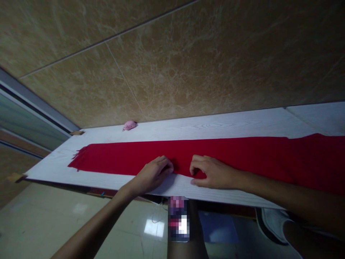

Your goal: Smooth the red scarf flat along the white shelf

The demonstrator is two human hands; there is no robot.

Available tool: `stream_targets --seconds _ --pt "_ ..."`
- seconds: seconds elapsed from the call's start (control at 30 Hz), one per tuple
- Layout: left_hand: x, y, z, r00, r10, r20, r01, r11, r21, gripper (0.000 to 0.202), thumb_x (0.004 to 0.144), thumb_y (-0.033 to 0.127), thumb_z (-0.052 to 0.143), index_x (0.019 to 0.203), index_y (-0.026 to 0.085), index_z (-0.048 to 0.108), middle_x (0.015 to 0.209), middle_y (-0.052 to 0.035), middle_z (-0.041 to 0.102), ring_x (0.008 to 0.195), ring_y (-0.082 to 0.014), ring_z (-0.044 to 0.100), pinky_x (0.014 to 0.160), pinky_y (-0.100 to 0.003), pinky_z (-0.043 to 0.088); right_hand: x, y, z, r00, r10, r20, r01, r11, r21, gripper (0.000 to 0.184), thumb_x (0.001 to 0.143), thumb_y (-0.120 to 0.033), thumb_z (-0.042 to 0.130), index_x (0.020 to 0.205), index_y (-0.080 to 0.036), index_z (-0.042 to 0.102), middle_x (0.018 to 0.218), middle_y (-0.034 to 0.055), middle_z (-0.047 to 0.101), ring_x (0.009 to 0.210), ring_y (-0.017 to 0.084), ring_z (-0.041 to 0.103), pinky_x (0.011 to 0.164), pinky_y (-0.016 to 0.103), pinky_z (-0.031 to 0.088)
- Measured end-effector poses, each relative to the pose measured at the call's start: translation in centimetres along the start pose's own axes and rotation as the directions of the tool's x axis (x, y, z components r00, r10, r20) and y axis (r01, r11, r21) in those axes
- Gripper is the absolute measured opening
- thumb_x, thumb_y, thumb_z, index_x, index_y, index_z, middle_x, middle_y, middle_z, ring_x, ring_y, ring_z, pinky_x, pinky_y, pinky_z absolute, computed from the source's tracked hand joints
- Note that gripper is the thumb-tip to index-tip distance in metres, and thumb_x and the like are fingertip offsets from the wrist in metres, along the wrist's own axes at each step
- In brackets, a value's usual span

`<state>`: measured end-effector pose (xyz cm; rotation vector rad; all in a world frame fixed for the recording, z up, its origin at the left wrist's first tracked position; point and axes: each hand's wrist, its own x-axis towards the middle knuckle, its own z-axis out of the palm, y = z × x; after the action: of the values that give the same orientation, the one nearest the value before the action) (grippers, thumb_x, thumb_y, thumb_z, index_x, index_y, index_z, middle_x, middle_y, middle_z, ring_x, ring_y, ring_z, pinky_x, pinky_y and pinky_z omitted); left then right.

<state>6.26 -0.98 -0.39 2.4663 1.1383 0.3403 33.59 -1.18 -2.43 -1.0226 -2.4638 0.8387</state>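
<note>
Two bare hands reach over one long red scarf (129, 154) in the head view, the cloth lying stretched out flat from left to right along a white board (188, 129). Its fringe (77, 158) spreads at the left end, while the other end runs out of sight at the right. The left hand (152, 175) lies across the near edge of the scarf, its fingers curled toward the right with their tips at that edge; whether they pinch any cloth cannot be told. The right hand (211, 172) has loosely bent fingers over the scarf just inside the near edge and a thumb stretched over the bare white surface, leaving a gap between them, so it grips nothing. Its forearm comes in low from the right, over the cloth; the left forearm slants up from the near left, wrist bent toward the middle. A small pink object (130, 125) sits on the far side of the board, left of both hands, beside the tiled wall (183, 72).
</note>
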Motion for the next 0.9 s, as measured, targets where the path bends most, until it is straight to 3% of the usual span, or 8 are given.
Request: stream_targets --seconds 0.07,0.17,0.43,0.57,0.73,0.9 --pt "0.1 0.0 -0.3 0.999 -0.025 0.022 0.026 0.998 -0.058 0.014 0.104 0.027 0.050 0.099 0.019 0.061 0.099 -0.0050 0.065 0.090 -0.0188 0.060 0.081 -0.032 0.050 0.0 0.0 0.1 1.000 -0.019 -0.021 0.019 1.000 0.008 0.003 0.088 -0.018 0.068 0.091 -0.018 0.067 0.096 0.0031 0.062 0.086 0.017 0.056 0.078 0.032 0.040" --pt "0.3 0.0 -0.6 0.999 -0.027 0.040 0.031 0.995 -0.098 0.015 0.103 0.028 0.050 0.098 0.019 0.061 0.098 -0.0055 0.065 0.089 -0.0186 0.059 0.082 -0.032 0.050 0.2 0.1 0.0 0.998 -0.042 -0.039 0.044 0.998 0.045 0.009 0.088 -0.012 0.060 0.087 -0.018 0.068 0.091 0.0023 0.060 0.080 0.015 0.055 0.074 0.030 0.040" --pt "0.2 1.4 -0.7 1.000 0.000 -0.001 0.000 0.995 -0.100 0.019 0.099 0.037 0.062 0.105 0.020 0.066 0.098 -0.0037 0.067 0.086 -0.0175 0.062 0.077 -0.031 0.052 0.7 0.2 -0.1 0.997 -0.042 -0.062 0.044 0.998 0.036 0.012 0.091 -0.017 0.058 0.081 -0.018 0.065 0.087 0.0031 0.062 0.076 0.015 0.054 0.069 0.030 0.039" --pt "0.4 1.9 0.2 0.997 0.040 -0.064 -0.035 0.997 0.075 0.015 0.098 0.034 0.066 0.105 0.021 0.070 0.102 -0.0043 0.069 0.092 -0.0188 0.064 0.081 -0.033 0.053 0.7 0.0 -0.3 0.998 -0.011 -0.060 0.013 0.999 0.033 0.015 0.098 -0.022 0.051 0.087 -0.019 0.060 0.090 0.0045 0.065 0.079 0.017 0.055 0.072 0.032 0.040" --pt "0.6 0.9 0.8 0.987 0.078 -0.139 -0.034 0.955 0.295 0.010 0.096 0.021 0.064 0.103 0.021 0.072 0.098 -0.0028 0.072 0.088 -0.0194 0.064 0.079 -0.032 0.051 0.6 -0.4 -0.7 0.997 0.066 -0.036 -0.064 0.997 0.046 0.014 0.102 -0.024 0.044 0.090 -0.021 0.052 0.087 0.0035 0.063 0.076 0.017 0.054 0.069 0.031 0.037" --pt "-0.5 0.9 0.8 0.966 0.100 -0.237 0.010 0.906 0.424 0.010 0.096 0.022 0.065 0.101 0.022 0.074 0.095 -0.0044 0.070 0.087 -0.0215 0.062 0.080 -0.036 0.051 0.6 -0.4 -0.8 0.997 0.062 -0.042 -0.060 0.996 0.061 0.013 0.101 -0.024 0.044 0.089 -0.022 0.050 0.087 0.0029 0.062 0.076 0.017 0.053 0.069 0.030 0.037"
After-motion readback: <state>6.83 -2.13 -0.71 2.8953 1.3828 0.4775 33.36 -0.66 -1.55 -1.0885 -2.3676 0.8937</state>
